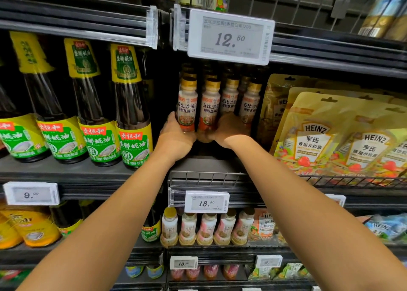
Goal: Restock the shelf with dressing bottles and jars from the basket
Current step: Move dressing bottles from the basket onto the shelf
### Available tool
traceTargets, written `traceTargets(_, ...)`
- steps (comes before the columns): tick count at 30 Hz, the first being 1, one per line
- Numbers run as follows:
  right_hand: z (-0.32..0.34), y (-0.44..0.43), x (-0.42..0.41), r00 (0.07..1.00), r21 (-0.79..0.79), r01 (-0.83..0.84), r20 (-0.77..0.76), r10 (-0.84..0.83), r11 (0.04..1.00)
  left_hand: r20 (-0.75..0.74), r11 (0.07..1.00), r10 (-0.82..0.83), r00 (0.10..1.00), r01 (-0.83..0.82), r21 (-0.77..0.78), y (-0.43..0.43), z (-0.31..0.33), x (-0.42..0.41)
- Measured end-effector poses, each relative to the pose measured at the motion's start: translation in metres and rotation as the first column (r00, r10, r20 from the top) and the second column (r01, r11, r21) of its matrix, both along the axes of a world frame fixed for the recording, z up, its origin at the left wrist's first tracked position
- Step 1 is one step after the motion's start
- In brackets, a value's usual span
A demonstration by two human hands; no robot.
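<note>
I am gripping two white, gold-capped plastic dressing bottles low at their bases, my left grip curling round the left bottle and my right grip round the right bottle, likely so both are going in upright and level. They are standing at the front of the dark metal shelf, between tall dark oyster-sauce bottles and yellow Heinz pouches.

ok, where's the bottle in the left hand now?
Head view, centre: the left hand grips the dressing bottle at the front-left of its row, under the 12.50 price tag, right of the oyster sauce bottles.
</note>
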State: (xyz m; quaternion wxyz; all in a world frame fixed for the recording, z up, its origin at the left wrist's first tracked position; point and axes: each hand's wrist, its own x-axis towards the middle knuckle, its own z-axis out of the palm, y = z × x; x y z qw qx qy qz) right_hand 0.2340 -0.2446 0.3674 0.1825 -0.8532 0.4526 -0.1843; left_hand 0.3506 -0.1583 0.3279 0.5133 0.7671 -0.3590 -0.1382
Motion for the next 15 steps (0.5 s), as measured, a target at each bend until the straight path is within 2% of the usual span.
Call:
traceTargets(4,0.002,0.004,-0.013,1.0,0.054,-0.02,0.011,0.019,0.998,-0.001,0.997,-0.054,0.999,0.054,-0.048,0.026,-0.001,-0.009)
traceTargets(6,-0.002,0.014,-0.027,0.987,0.094,-0.042,0.161,0.026,0.995,0.016,0.985,-0.09,0.996,0.091,-0.145,0.041,0.003,-0.017)
traceTargets(8,-0.008,0.032,-0.047,0.916,0.136,-0.082,0.4,0.021,0.987,0.006,0.949,-0.126,0.992,0.123,-0.291,0.053,0.008,-0.03)
traceTargets(10,-0.01,0.052,-0.068,0.822,0.1,-0.126,0.568,0.048,0.987,0.016,0.894,-0.181,0.983,0.172,-0.414,0.061,0.014,-0.05)
traceTargets(15,-0.012,0.086,-0.121,0.644,0.041,-0.107,0.764,0.037,0.993,0.069,0.777,-0.368,0.927,0.347,-0.526,0.063,0.024,-0.105)
